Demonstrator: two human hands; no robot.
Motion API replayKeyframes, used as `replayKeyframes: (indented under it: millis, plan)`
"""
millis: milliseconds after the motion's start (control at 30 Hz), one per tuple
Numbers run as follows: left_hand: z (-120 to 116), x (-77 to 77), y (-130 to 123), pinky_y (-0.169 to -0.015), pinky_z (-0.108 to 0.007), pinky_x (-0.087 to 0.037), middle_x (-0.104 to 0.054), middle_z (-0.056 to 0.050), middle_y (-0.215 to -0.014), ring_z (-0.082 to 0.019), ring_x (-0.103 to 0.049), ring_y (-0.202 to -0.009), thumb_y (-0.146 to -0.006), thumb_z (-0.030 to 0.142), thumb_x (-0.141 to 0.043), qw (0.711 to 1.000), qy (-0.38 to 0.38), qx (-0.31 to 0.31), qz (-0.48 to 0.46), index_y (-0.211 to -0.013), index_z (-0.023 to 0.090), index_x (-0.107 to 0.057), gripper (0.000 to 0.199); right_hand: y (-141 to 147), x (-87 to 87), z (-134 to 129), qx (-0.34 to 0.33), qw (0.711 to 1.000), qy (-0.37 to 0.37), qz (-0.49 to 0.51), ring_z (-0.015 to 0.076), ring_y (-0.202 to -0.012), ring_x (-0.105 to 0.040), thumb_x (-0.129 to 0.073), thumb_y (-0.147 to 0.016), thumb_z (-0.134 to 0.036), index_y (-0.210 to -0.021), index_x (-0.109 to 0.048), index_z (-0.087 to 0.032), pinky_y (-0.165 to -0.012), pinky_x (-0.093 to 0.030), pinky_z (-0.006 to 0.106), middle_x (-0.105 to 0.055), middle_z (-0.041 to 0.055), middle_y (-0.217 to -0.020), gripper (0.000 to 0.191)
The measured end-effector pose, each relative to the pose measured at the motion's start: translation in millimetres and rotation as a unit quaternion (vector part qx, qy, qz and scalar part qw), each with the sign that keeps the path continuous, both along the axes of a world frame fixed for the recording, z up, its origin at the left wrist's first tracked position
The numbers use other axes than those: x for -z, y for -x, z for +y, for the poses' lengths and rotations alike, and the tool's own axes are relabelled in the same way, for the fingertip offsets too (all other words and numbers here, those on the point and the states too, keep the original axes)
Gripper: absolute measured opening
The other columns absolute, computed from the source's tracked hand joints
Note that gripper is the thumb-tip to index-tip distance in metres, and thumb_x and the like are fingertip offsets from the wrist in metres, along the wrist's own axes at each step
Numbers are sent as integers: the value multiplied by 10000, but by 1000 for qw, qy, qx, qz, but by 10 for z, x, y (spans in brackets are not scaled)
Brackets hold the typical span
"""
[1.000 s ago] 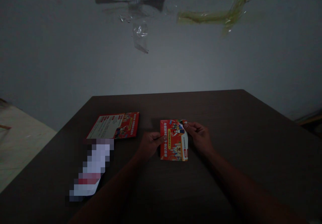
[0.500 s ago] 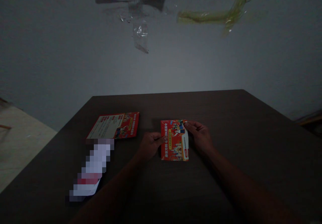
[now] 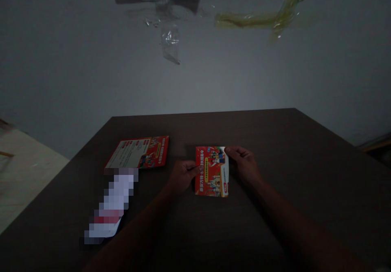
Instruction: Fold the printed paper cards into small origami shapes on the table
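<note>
A red printed leaflet [image 3: 215,182], with cartoon figures, a castle and white lettering, is held between my two hands above the table. My left hand [image 3: 182,177] pinches its left edge, thumb on the printed face. At the upper right corner, my right hand [image 3: 245,164] grips the leaflet between thumb and fingers. The fingers behind the paper are hidden. To the left lies a flat stack of similar red and white leaflets [image 3: 131,151], its print turned sideways.
A pixelated whitish object [image 3: 117,200] with a reddish band lies in front of the stack, near my left forearm. The dark table [image 3: 198,129] meets a grey wall [image 3: 198,80] bearing yellow tape [image 3: 247,20] and clear tape [image 3: 171,39].
The leaflet's right side has shifted slightly, showing more of its white margin by my right thumb. Both hands keep their hold, and the stack stays where it was.
</note>
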State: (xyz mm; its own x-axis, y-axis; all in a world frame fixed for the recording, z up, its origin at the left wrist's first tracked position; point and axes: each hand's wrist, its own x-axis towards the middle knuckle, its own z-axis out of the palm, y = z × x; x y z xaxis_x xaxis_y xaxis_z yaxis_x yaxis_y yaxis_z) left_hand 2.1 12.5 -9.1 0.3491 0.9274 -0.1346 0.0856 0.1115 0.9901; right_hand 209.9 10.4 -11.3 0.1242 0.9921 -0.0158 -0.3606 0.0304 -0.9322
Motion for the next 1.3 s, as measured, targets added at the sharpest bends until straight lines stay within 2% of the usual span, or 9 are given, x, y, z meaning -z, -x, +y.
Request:
replayKeyframes:
  millis: [100,300,500,733,1100,1300]
  plan:
    - [7,11,2,-705,-316,-530,-731,-62,-889,-239,-682,-796,-710,393,-675,1000,1,1,3,-870,139,-714,303,-19,-14,-11,-15,1000,4,-4,163,-642,-651,-724,-698,-360,-780,-700,-186,-652,-503,296,-716,32,-739,194]
    - [4,-3,10,-695,-331,-526,-731,-77,-838,-244,-678,-768,-698,410,-676,1000,1,-25,8,-807,120,-710,312,-32,-53,-83,-108,992,39,-45,170,-631,-654,-733,-677,-387,-760,-696,-165,-655,-503,305,-716,49,-731,240]
    - [-11,-46,8,-668,-316,-524,-729,-71,-815,-227,-673,-727,-686,414,-679,999,3,-53,6,-789,117,-707,316,-44,-17,-116,-162,982,48,-79,184,-666,-664,-710,-700,-406,-817,-716,-162,-698,-507,343,-725,69,-784,270]
    - [3,11,21,-669,-324,-528,-726,-65,-794,-222,-672,-709,-694,437,-672,999,9,-46,-5,-778,125,-696,324,-37,-33,-122,-153,980,56,-111,200,-657,-669,-741,-652,-416,-787,-720,-155,-676,-523,349,-726,73,-749,294]
    - [-2,-19,19,-592,-277,-504,-712,-37,-711,-198,-655,-654,-687,437,-672,997,1,-75,13,-693,122,-676,315,-31,-42,-136,-152,978,64,-128,165,-584,-650,-745,-646,-400,-762,-722,-169,-583,-511,296,-722,48,-704,259]
    - [-6,-16,12,-663,-317,-524,-723,-60,-787,-215,-667,-702,-669,448,-688,998,18,-66,-19,-767,119,-695,343,-44,-27,-126,-150,978,61,-132,167,-597,-648,-744,-649,-404,-749,-713,-162,-597,-505,303,-717,51,-702,264]
